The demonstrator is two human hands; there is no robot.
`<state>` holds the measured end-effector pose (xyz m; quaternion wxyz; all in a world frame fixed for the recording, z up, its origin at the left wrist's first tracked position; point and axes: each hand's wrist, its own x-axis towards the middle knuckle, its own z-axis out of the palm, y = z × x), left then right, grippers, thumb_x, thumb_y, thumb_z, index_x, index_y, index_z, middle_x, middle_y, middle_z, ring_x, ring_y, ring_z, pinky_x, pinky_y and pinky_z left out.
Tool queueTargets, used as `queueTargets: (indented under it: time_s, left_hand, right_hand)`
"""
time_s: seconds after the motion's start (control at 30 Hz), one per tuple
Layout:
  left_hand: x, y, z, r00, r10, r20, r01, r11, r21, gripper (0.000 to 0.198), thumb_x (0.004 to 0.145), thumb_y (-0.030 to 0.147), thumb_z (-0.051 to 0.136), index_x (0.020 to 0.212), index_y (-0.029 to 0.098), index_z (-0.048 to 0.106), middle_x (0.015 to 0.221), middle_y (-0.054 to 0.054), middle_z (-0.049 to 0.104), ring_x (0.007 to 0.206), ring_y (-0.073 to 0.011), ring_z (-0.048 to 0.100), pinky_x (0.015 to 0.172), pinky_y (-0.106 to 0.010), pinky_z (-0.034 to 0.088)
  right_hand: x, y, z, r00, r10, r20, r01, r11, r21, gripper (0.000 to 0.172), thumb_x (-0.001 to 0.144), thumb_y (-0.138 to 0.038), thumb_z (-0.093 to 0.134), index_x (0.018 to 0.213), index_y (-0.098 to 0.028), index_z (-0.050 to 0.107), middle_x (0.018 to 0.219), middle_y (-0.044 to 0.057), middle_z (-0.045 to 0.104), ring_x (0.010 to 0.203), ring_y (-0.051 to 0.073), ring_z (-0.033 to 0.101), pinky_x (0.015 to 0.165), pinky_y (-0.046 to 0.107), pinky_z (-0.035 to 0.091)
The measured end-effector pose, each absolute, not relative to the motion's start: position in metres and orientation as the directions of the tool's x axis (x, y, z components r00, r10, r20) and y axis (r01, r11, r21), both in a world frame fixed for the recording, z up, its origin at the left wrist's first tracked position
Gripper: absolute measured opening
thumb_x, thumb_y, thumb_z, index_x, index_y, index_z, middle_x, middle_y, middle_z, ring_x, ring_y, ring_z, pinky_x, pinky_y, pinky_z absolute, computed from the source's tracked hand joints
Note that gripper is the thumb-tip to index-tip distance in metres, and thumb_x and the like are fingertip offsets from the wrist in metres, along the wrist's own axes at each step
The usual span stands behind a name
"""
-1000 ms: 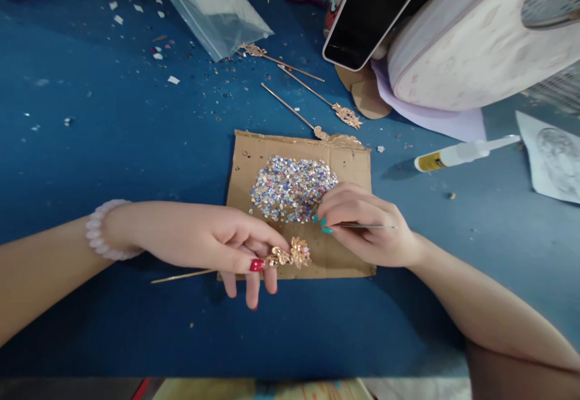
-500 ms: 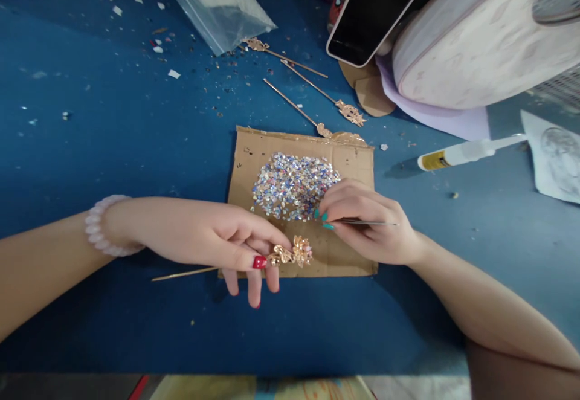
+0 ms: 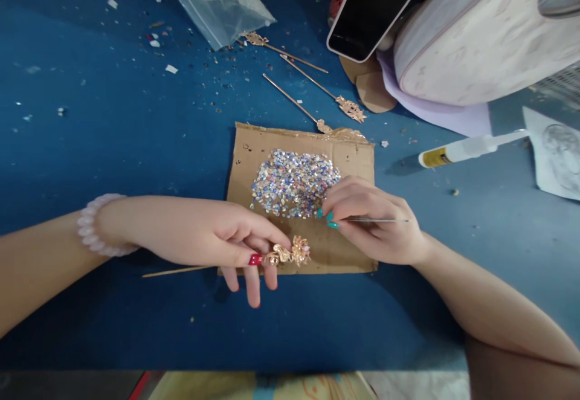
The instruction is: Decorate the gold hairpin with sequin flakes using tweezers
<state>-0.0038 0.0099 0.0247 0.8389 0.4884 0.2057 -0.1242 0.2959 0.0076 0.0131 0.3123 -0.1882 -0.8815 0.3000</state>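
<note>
Between the thumb and fingers of my left hand is a gold hair stick with a flower-shaped head. Its thin shaft sticks out to the left beneath the hand, and the head sits over the lower part of a cardboard sheet. My right hand is closed in a pinch on a slim metal tool; its tip is hidden by the fingers, so its exact kind is unclear. Those fingertips are at the lower right edge of a pile of small shiny rhinestones spread on the cardboard.
Beyond the cardboard lie several more gold hair sticks and a clear plastic bag. A phone leans at the back beside a large pale rounded object. To the right rests a glue bottle with a long nozzle.
My right hand has shifted slightly right, with the metal tool still pinched. My left hand has drawn slightly left with the hair stick. The whole view has moved a little.
</note>
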Motion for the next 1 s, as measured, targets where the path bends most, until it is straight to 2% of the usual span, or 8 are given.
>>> queueTargets:
  time_s: [0.2,0.4,0.77,1.0]
  left_hand:
    - [-0.009,0.013,0.03,0.835,-0.035,-0.549,0.506,0.44,0.742,0.061,0.107,0.019,0.054,0.167,0.026,0.045,0.139,-0.011,0.076,0.101,-0.0178,0.085,0.076,-0.018,0.064]
    - [-0.016,0.02,0.031,0.797,-0.078,-0.599,0.572,0.416,0.707,0.074,0.104,0.024,0.062,0.172,0.03,0.034,0.138,-0.011,0.076,0.094,-0.0188,0.085,0.072,-0.021,0.065]
    - [-0.015,0.019,0.031,0.821,-0.071,-0.567,0.545,0.394,0.74,0.065,0.107,0.027,0.057,0.169,0.029,0.041,0.139,-0.011,0.077,0.097,-0.0202,0.085,0.074,-0.022,0.065]
    - [-0.016,0.02,0.028,0.843,-0.083,-0.532,0.513,0.427,0.745,0.063,0.106,0.026,0.061,0.167,0.03,0.043,0.14,-0.011,0.076,0.1,-0.0201,0.085,0.076,-0.021,0.065]
  right_hand:
    - [0.294,0.001,0.013,-0.76,0.471,0.448,0.128,0.784,-0.608,0.014,0.105,-0.003,0.061,0.106,-0.017,0.065,0.095,0.008,0.079,0.093,0.017,0.076,0.09,0.036,0.066]
    - [0.291,-0.005,0.015,-0.807,0.363,0.466,0.119,0.873,-0.474,0.009,0.107,-0.008,0.061,0.107,-0.017,0.065,0.094,0.009,0.081,0.093,0.021,0.076,0.084,0.038,0.067]
    - [0.289,-0.004,0.013,-0.783,0.442,0.438,0.114,0.793,-0.598,0.013,0.103,-0.006,0.065,0.108,-0.018,0.064,0.094,0.007,0.08,0.091,0.018,0.077,0.087,0.037,0.067]
    - [0.29,-0.004,0.013,-0.785,0.432,0.444,0.119,0.808,-0.577,0.011,0.105,-0.009,0.066,0.11,-0.018,0.065,0.096,0.008,0.08,0.094,0.019,0.077,0.088,0.038,0.067]
